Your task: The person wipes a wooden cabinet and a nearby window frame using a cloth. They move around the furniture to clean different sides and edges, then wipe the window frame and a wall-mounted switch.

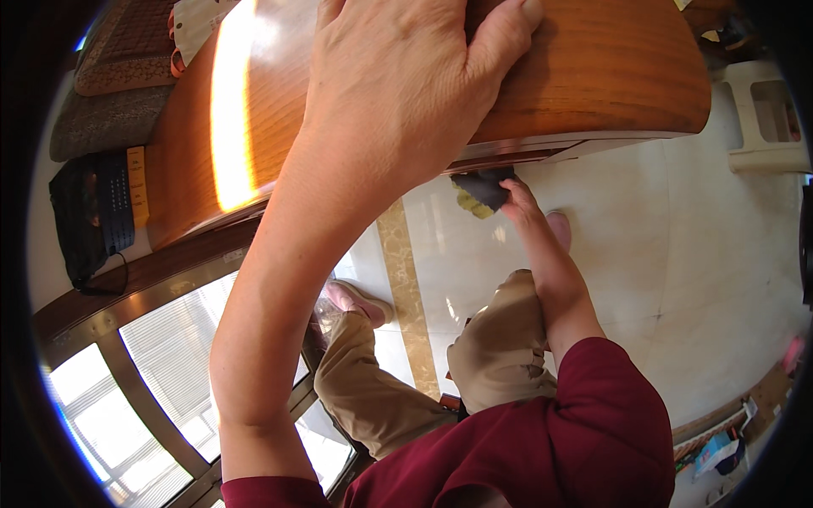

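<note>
My left hand (402,85) lies palm down on a brown, glossy wooden tabletop (601,72) with a rounded corner. Its thumb stretches out to the side, while the other fingertips run past the upper edge of the picture. Lower down, below the table's near edge, my right hand (519,201) grips a cloth (485,187), dark grey with a yellow-green side. The cloth hangs beside the underside of the table edge, which hides part of it. I cannot tell whether it touches the wood.
At the left are patterned cushions (127,51) and a dark pouch-like item (80,220). A glazed door or window frame (161,406) stands low left. A pale plastic stool (766,118) is at the right. Assorted items (720,449) lie at lower right on the tiled floor (627,254).
</note>
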Demonstrator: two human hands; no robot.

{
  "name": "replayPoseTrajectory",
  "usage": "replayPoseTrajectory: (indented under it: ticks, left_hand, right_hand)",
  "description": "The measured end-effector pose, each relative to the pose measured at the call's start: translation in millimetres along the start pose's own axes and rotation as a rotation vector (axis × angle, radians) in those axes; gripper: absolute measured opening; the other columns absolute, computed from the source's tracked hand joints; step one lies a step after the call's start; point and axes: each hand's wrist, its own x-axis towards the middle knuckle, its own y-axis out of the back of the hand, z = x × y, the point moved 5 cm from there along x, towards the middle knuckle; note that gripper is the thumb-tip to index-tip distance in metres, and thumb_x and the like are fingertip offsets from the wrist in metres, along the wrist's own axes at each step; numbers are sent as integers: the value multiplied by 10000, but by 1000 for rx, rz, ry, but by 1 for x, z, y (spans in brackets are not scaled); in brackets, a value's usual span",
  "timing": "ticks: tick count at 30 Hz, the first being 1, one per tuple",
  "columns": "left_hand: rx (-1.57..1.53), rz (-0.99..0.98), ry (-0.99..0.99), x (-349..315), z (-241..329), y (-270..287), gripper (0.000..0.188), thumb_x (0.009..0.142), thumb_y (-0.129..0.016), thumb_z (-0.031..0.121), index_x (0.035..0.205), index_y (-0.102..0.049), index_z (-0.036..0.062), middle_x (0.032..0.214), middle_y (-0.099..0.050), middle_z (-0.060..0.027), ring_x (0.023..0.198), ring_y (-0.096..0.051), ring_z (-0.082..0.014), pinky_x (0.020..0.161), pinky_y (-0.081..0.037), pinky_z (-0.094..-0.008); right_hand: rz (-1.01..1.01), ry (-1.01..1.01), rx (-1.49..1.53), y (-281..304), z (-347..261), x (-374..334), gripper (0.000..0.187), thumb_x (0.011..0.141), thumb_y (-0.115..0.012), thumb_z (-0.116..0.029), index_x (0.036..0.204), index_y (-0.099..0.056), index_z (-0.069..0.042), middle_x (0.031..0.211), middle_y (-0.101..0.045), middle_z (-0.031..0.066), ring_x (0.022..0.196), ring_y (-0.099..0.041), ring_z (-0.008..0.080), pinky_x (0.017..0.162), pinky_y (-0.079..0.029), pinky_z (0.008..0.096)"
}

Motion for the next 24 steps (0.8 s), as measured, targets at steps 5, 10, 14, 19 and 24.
replayPoseTrajectory:
  ticks: [5, 10, 14, 19, 24]
  left_hand:
    - [152, -162, 201, -8, -36, -10, 666, 1073, -464, 490, 1510, -473, -12, 1556, -444, -237, 1427, -421, -427, 1180, -336, -506]
    - [36, 36, -26, 15, -3, -10, 617, 1068, -490, 434, 1505, -487, -2, 1550, -463, -224, 1434, -428, -400, 1189, -326, -512]
    - [106, 173, -10, -10, -32, -13, 507, 1020, -570, 434, 1416, -581, 117, 1483, -567, -134, 1375, -510, -355, 1135, -386, -472]
    - [-29, 241, -19, 3, -22, -14, 565, 1033, -522, 484, 1411, -581, 68, 1500, -552, -134, 1461, -434, -317, 1194, -320, -480]
    - [-110, 421, 20, -12, -27, 4, 528, 1030, -565, 476, 1355, -637, 66, 1433, -609, -110, 1347, -562, -292, 1117, -428, -434]
  right_hand:
    - [-166, 28, -100, 23, -17, -33, 468, 794, -580, 33, 1254, -615, -46, 1092, -677, 101, 969, -682, 296, 817, -600, 460]
    - [-90, -15, -210, 0, -39, -8, 387, 794, -589, 72, 1175, -654, 42, 1060, -699, 161, 959, -693, 348, 842, -603, 499]
    - [-464, -350, -596, -154, 12, -147, 516, 903, -583, 13, 1418, -553, 18, 1341, -657, 135, 1190, -652, 251, 1045, -523, 390]
    - [-697, -32, -817, -215, -66, -270, 564, 947, -653, -78, 1486, -512, 12, 1412, -629, 89, 1300, -580, 193, 1159, -405, 343]
    - [-535, 151, -629, -204, -99, -361, 434, 994, -559, -31, 1428, -565, -4, 1320, -670, 88, 1157, -665, 178, 1025, -528, 326]
